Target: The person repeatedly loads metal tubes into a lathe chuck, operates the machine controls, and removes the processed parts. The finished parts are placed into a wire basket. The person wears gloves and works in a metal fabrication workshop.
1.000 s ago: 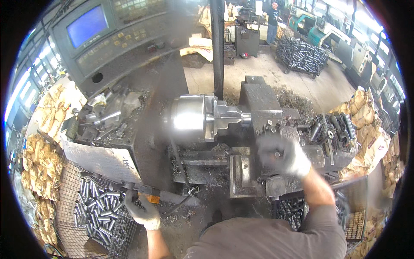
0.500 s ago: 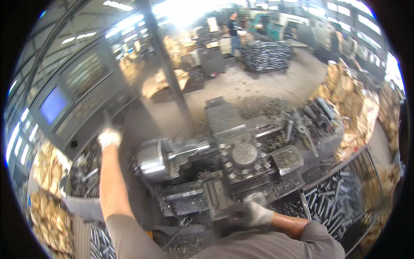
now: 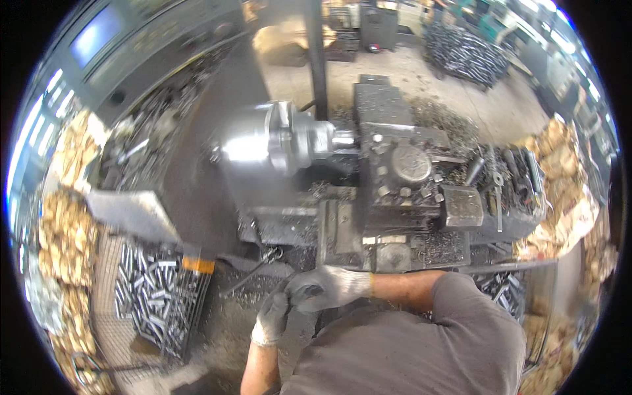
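My left hand [image 3: 271,317] and my right hand [image 3: 332,288], both in white gloves with darkened fingers, meet in front of the lathe bed, close to my body. Both sets of fingers are curled and touch each other; anything held between them is hidden. Beyond them, the lathe's chuck [image 3: 253,141] is blurred and bright, with a blurred metal workpiece [image 3: 309,139] sticking out to its right. The square tool post [image 3: 411,164] with its round top and clamping bolts stands right of the workpiece, on the carriage. Neither hand touches the chuck or the tool post.
A wire crate of short metal rods [image 3: 158,293] stands at lower left, another pile of rods [image 3: 500,289] at right. Metal chips [image 3: 447,125] lie behind the carriage. A wrench [image 3: 498,201] rests on the right end. Brown sacks [image 3: 559,191] line the right side.
My left hand has come down from the headstock to meet my right hand, which has left the carriage front and moved left. The chuck has become blurred. The view has tilted down.
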`<state>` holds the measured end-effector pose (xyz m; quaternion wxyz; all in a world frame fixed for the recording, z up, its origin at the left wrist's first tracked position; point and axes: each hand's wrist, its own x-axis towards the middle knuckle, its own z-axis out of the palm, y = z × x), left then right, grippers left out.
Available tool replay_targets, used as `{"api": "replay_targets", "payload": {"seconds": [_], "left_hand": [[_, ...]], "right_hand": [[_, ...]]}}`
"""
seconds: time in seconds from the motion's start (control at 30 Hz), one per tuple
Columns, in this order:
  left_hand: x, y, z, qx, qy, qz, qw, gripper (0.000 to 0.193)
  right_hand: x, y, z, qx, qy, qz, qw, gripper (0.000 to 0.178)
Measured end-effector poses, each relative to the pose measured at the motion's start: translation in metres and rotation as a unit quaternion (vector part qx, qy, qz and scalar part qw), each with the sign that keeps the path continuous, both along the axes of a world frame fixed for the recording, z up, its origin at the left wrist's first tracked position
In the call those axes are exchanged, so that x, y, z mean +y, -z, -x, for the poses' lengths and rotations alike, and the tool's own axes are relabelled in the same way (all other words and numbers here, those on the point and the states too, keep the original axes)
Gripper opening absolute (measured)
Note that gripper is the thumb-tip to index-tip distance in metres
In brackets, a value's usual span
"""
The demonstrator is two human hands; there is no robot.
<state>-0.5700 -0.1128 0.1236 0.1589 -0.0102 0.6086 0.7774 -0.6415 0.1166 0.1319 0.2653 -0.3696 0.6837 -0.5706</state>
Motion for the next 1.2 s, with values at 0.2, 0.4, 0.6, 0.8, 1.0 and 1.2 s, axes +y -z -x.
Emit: {"api": "replay_targets", "payload": {"seconds": [0.2,0.4,0.6,0.8,1.0,1.2], "left_hand": [[-0.093,0.024,-0.207,-0.113,-0.303,-0.037,0.946,0.055],[-0.085,0.136,-0.513,-0.341,-0.671,0.217,0.621,0.05],[0.128,0.289,-0.791,-0.117,-0.982,-0.146,0.038,0.048],[0.268,0.194,-0.827,-0.067,-0.898,-0.063,-0.429,0.067],[0.316,0.172,-0.836,-0.444,-0.766,0.105,-0.453,0.059],[0.414,0.18,-0.863,-0.052,-0.906,-0.021,-0.42,0.046]], "right_hand": [[-0.141,0.019,-0.065,0.061,-0.154,-0.105,0.981,0.052],[-0.259,0.04,-0.205,0.075,-0.336,-0.189,0.92,0.043],[-0.329,0.037,-0.372,0.165,-0.562,-0.193,0.788,0.043],[-0.394,0.01,-0.484,0.284,-0.685,-0.175,0.647,0.048],[-0.458,0.019,-0.589,0.31,-0.78,-0.096,0.535,0.051],[-0.527,0.023,-0.658,0.268,-0.839,-0.05,0.471,0.05]]}}
